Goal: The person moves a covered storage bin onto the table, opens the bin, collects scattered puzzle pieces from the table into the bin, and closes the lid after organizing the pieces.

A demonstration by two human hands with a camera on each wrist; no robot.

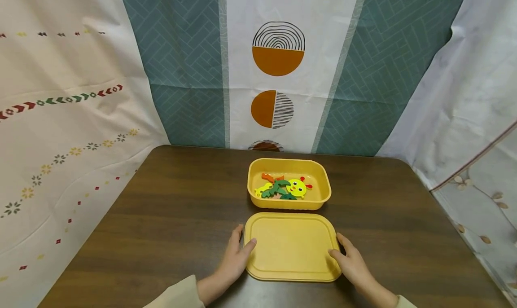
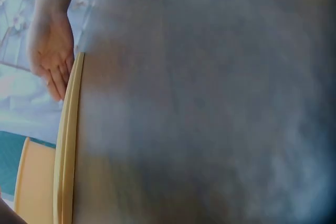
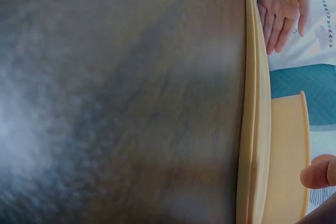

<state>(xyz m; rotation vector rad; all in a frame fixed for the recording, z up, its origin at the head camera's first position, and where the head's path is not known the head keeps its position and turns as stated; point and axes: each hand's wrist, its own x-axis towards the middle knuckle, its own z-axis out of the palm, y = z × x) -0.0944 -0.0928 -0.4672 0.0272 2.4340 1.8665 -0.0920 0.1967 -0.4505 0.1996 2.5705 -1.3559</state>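
Note:
A yellow rounded lid (image 1: 292,247) lies flat on the table, its rim (image 2: 68,145) seen edge-on in the left wrist view. My left hand (image 1: 234,256) is at the lid's left edge, fingers extended alongside and thumb over the rim. At the opposite edge is my right hand (image 1: 353,263), its thumb above the lid's corner; the left wrist view shows its fingers straight. Just behind the lid stands a yellow box (image 1: 288,204) without a cover. Inside are a yellow smiling-face piece (image 1: 296,188), green animal-shaped pieces (image 1: 276,187) and an orange piece (image 1: 268,178).
The dark brown wooden table (image 1: 181,209) extends on both sides of the lid and box. Behind its far edge hangs a teal and white patterned cloth (image 1: 186,65). White printed cloths drape along the left (image 1: 60,142) and right (image 1: 476,164) sides.

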